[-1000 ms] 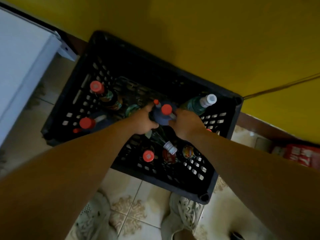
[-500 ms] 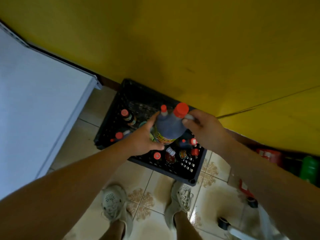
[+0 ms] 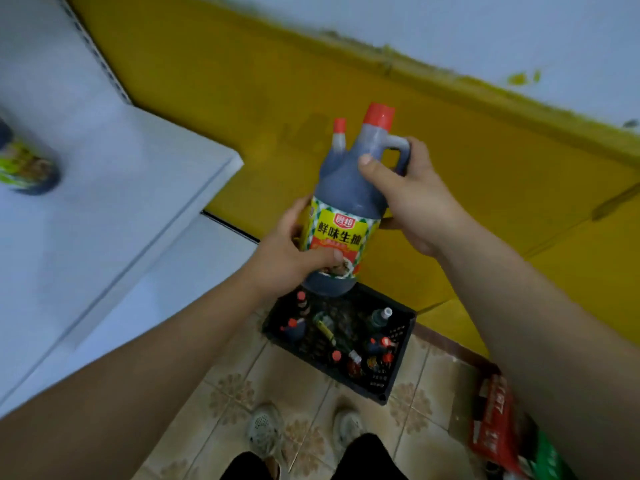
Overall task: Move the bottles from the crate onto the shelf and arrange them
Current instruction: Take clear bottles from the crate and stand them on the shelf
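Up left of the crate (image 3: 398,344), one bottle (image 3: 26,168) stood back from the shelf (image 3: 114,188) edge. Above the crate, clear of its rim, we gripped one soy sauce jug (image 3: 346,188): left hand (image 3: 291,258) round its label, right hand (image 3: 415,202) at its handle.

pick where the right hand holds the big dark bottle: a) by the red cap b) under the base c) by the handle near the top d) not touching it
c: the right hand curls round the handle of the bottle beside its neck, while the left hand grips the label lower down.
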Demonstrator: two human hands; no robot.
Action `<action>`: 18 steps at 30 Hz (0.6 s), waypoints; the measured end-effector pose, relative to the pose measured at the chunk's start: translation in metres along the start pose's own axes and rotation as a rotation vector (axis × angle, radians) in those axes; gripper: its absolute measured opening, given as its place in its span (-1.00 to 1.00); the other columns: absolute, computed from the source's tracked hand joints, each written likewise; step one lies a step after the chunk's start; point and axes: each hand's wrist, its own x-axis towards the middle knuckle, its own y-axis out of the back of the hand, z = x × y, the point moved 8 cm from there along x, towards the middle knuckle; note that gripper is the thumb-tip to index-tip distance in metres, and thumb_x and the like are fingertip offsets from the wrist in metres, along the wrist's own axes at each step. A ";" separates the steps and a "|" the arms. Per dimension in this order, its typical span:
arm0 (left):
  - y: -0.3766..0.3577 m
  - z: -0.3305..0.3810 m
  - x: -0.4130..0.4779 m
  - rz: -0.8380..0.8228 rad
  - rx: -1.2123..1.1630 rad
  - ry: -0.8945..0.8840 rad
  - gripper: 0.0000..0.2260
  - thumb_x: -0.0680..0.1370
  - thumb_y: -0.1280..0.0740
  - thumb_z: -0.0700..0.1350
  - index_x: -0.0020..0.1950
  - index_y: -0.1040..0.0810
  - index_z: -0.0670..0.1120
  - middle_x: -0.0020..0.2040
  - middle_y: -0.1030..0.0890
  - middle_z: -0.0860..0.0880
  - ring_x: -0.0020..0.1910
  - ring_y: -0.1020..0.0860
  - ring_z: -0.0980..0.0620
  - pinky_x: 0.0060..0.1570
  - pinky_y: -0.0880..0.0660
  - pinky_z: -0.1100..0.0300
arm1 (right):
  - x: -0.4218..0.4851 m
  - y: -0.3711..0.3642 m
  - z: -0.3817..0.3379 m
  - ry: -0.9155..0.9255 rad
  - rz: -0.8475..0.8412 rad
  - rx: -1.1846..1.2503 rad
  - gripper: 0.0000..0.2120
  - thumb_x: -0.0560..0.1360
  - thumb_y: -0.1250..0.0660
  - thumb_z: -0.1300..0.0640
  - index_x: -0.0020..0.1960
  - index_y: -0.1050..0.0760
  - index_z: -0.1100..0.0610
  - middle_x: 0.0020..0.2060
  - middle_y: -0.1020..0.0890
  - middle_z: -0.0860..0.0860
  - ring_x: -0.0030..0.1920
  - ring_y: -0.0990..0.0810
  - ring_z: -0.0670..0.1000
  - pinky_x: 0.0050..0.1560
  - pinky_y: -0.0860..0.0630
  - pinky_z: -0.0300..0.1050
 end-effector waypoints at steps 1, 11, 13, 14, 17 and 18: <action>0.004 0.014 -0.010 0.034 -0.001 -0.013 -0.15 0.20 -0.54 0.07 0.44 -0.26 0.14 0.19 -0.59 -0.03 0.14 -0.59 0.01 0.14 -0.54 -0.07 | -0.002 -0.004 -0.014 -0.008 -0.022 0.000 -0.59 0.52 -0.37 0.07 0.27 -0.27 0.05 -0.04 -0.56 0.01 -0.12 -0.65 -0.06 -0.47 -0.48 -0.27; 0.038 0.093 -0.106 0.282 -0.016 -0.143 -0.27 0.24 -0.55 -0.03 0.34 -0.31 0.23 0.16 -0.61 0.00 0.15 -0.58 0.00 0.13 -0.53 0.02 | -0.034 -0.076 -0.135 0.190 -0.344 -0.189 -0.77 0.51 -0.36 -0.01 0.08 -0.35 -0.13 -0.11 -0.56 -0.02 -0.13 -0.65 0.05 -0.32 -0.57 0.05; 0.060 0.097 -0.122 0.354 0.008 -0.149 -0.27 0.24 -0.54 -0.01 0.32 -0.30 0.26 0.15 -0.61 -0.01 0.14 -0.59 0.00 0.10 -0.55 0.04 | -0.038 -0.105 -0.145 0.202 -0.406 -0.179 -0.74 0.51 -0.36 0.02 0.11 -0.32 -0.11 -0.02 -0.56 -0.01 -0.08 -0.64 0.04 -0.35 -0.57 -0.03; 0.073 0.096 -0.130 0.392 0.019 -0.141 -0.25 0.24 -0.55 -0.02 0.34 -0.28 0.25 0.15 -0.60 -0.01 0.12 -0.59 0.00 0.09 -0.57 0.04 | -0.041 -0.122 -0.149 0.210 -0.439 -0.166 -0.75 0.52 -0.36 0.04 0.10 -0.33 -0.11 -0.01 -0.56 0.01 -0.07 -0.64 0.03 -0.38 -0.54 -0.11; 0.122 0.083 -0.153 0.536 0.023 -0.094 -0.15 0.32 -0.56 -0.20 0.42 -0.14 0.21 0.16 -0.55 -0.02 0.06 -0.60 0.07 0.00 -0.59 0.15 | -0.050 -0.189 -0.155 0.245 -0.578 -0.145 -0.76 0.53 -0.36 0.11 0.00 -0.32 -0.13 0.04 -0.58 0.06 -0.06 -0.63 0.02 -0.33 -0.57 -0.17; 0.139 0.078 -0.161 0.581 0.024 -0.082 -0.12 0.33 -0.54 -0.24 0.44 -0.09 0.19 0.15 -0.53 0.01 0.04 -0.59 0.11 -0.07 -0.58 0.23 | -0.052 -0.213 -0.154 0.253 -0.629 -0.148 -0.74 0.52 -0.36 0.14 0.00 -0.32 -0.14 0.06 -0.58 0.08 -0.03 -0.63 0.03 -0.22 -0.60 -0.13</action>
